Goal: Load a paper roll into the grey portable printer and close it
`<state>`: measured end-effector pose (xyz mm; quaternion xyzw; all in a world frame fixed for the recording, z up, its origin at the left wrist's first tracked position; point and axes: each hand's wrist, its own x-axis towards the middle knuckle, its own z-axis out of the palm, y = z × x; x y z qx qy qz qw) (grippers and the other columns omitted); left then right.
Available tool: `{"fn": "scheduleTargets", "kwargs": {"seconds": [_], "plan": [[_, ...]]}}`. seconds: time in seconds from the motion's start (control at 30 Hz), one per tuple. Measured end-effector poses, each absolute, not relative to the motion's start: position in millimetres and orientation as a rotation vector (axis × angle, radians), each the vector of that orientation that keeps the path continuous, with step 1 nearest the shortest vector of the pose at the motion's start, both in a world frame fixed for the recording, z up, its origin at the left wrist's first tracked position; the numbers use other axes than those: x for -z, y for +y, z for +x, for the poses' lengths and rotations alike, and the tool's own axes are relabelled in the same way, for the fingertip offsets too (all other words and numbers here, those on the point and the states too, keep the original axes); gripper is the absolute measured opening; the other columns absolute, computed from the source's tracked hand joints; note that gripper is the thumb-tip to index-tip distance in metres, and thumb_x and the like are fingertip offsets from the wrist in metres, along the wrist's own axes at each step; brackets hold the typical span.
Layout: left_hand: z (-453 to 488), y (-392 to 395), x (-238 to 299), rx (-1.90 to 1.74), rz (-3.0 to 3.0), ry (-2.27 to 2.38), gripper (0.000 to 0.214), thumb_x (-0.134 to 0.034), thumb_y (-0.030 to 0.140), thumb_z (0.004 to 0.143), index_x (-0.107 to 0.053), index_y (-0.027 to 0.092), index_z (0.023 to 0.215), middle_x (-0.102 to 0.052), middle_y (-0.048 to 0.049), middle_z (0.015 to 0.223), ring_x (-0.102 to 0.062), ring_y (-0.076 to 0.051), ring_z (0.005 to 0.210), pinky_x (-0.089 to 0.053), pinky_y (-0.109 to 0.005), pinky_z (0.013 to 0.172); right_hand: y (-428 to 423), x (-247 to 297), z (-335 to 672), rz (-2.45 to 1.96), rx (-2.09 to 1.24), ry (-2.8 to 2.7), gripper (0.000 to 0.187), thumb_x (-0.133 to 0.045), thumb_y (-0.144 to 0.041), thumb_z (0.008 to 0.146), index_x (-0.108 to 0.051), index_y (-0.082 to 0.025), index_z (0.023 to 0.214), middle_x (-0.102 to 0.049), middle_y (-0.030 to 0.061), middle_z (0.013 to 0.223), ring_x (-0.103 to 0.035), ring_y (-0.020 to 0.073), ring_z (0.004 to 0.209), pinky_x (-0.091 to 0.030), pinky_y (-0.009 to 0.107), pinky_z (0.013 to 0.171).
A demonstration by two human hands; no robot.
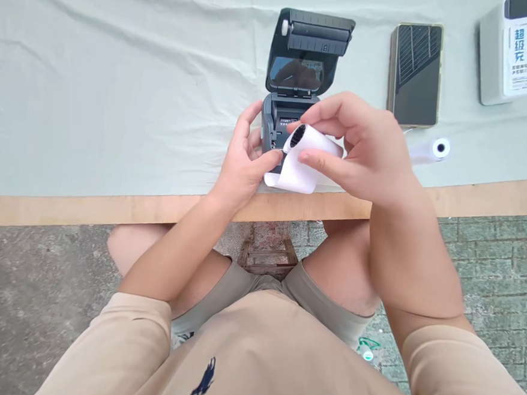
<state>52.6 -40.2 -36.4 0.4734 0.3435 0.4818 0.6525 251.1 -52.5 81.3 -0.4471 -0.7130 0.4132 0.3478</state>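
A small dark label printer (276, 111) stands near the table's front edge, its lid (310, 50) raised and showing a black roller inside. My left hand (248, 154) is closed around the printer's left side, thumb at the front. Between the thumb and fingers of my right hand (357, 144) is a roll of white thermal paper (312, 150) with a dark hollow core. The roll is tilted over the right part of the open compartment, hiding some of it. Its loose end hangs down and curls left, close to my left thumb.
Behind my right hand lies a second white paper roll (429, 150) on the cloth. Farther back are a dark-screened phone-like device (416, 76) and a white box (514, 55) with printed characters. A pale cloth (117, 91) covers the table up to its wooden edge (154, 209).
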Motion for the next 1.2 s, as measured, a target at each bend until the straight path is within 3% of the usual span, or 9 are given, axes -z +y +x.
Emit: {"fn": "scheduleTargets", "kwargs": {"seconds": [0.17,0.33,0.47,0.67,0.83,0.9,0.97,1.1,1.2], "plan": [[50.9,-39.4,35.9,-1.056,1.194,0.712,0.102,-0.084,0.070,0.073,-0.029,0.036,0.153,-0.070,-0.0096,0.142,-0.075,-0.034,0.125,-0.067,-0.043,0.090,-48.1,-79.5,250.0,-1.358,-0.561,-2.075,0.014,-0.072,-0.040,0.094,-0.067,-0.033,0.105,-0.080,-0.0003,0.118,-0.074,0.0297,0.112,-0.058,0.047,0.098],[52.4,-42.8,35.5,-1.049,1.237,0.674,0.103,-0.082,0.074,0.073,-0.029,0.036,0.154,-0.068,-0.0105,0.143,-0.076,-0.034,0.122,-0.067,-0.038,0.082,-45.0,-75.3,242.2,-1.424,-0.521,-2.142,0.016,-0.072,-0.034,0.092,-0.063,-0.033,0.105,-0.080,-0.0033,0.120,-0.075,0.0279,0.109,-0.056,0.049,0.100],[53.2,-45.7,33.5,-1.065,1.180,0.701,0.101,-0.081,0.074,0.074,-0.030,0.037,0.153,-0.068,-0.0104,0.141,-0.076,-0.033,0.121,-0.066,-0.040,0.083,-45.5,-73.7,241.9,-1.416,-0.533,-2.150,0.015,-0.071,-0.036,0.093,-0.061,-0.029,0.100,-0.077,0.0014,0.130,-0.073,0.0294,0.118,-0.052,0.054,0.101],[50.5,-42.6,35.6,-1.028,1.153,0.719,0.103,-0.079,0.077,0.071,-0.030,0.039,0.154,-0.069,-0.0082,0.137,-0.072,-0.036,0.128,-0.065,-0.048,0.094,-50.2,-75.2,251.3,-1.297,-0.426,-2.315,0.031,-0.066,-0.057,0.095,-0.067,-0.029,0.082,-0.077,0.0048,0.093,-0.068,0.0341,0.108,-0.048,0.062,0.097],[48.7,-41.2,38.1,-1.009,1.269,0.716,0.112,-0.084,0.069,0.071,-0.024,0.036,0.159,-0.067,-0.0119,0.141,-0.071,-0.037,0.130,-0.064,-0.050,0.101,-54.9,-69.5,256.2,-1.304,-0.508,-2.280,0.026,-0.071,-0.054,0.091,-0.067,-0.031,0.081,-0.075,0.0043,0.089,-0.066,0.0372,0.115,-0.045,0.066,0.105],[48.3,-41.1,38.4,-0.999,1.305,0.713,0.114,-0.085,0.065,0.070,-0.024,0.035,0.161,-0.064,-0.0131,0.148,-0.069,-0.037,0.133,-0.064,-0.049,0.100,-55.5,-68.5,256.7,-1.274,-0.407,-2.137,0.030,-0.065,-0.059,0.095,-0.066,-0.031,0.085,-0.074,0.0062,0.097,-0.067,0.0357,0.114,-0.048,0.064,0.107],[47.5,-40.6,39.1,-1.008,1.323,0.697,0.112,-0.085,0.063,0.069,-0.026,0.035,0.161,-0.061,-0.0128,0.152,-0.068,-0.036,0.133,-0.064,-0.047,0.099,-54.8,-69.0,256.3,-1.262,-0.268,-1.939,0.036,-0.056,-0.065,0.098,-0.066,-0.030,0.099,-0.071,0.0093,0.121,-0.064,0.0344,0.127,-0.051,0.059,0.109],[45.1,-39.1,42.3,-0.996,1.333,0.705,0.112,-0.084,0.061,0.067,-0.029,0.037,0.160,-0.062,-0.0112,0.151,-0.070,-0.033,0.125,-0.065,-0.044,0.094,-51.3,-71.0,254.4,-1.286,-0.349,-1.793,0.045,-0.050,-0.062,0.102,-0.052,-0.035,0.138,-0.051,0.0060,0.162,-0.040,0.0246,0.161,-0.045,0.047,0.127],[44.3,-38.3,46.4,-0.976,1.317,0.713,0.117,-0.086,0.062,0.061,-0.028,0.038,0.160,-0.064,-0.0109,0.147,-0.072,-0.033,0.117,-0.065,-0.044,0.088,-49.7,-69.9,254.9,-1.262,-0.502,-1.738,0.045,-0.052,-0.061,0.102,-0.051,-0.037,0.140,-0.052,0.0038,0.159,-0.056,0.0251,0.147,-0.040,0.043,0.132]]}}
